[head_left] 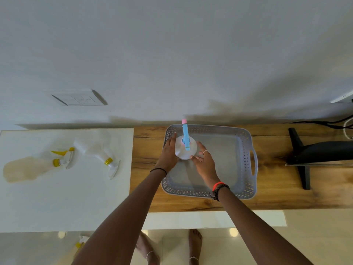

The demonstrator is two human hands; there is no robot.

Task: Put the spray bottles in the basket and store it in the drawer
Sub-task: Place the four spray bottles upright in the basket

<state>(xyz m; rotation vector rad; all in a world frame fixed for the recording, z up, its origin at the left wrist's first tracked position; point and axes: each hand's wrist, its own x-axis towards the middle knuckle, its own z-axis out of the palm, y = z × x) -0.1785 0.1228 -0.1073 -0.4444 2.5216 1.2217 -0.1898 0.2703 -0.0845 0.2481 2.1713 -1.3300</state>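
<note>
A grey perforated basket (246,150) sits on the wooden counter (277,188). Inside its left end stands an upright clear spray bottle with a blue and pink head (185,142). My left hand (169,153) is pressed against the bottle's left side and my right hand (204,159) is at its right side with fingers spread. Two more spray bottles with yellow collars lie flat on the white surface to the left: one (34,165) far left, the other (99,150) nearer the counter.
A black monitor stand (305,155) occupies the counter's right end, with cables (324,123) behind it. A wall switch plate (78,98) is above the white surface (66,197). Another spray bottle (80,243) shows at floor level, and my bare feet are below.
</note>
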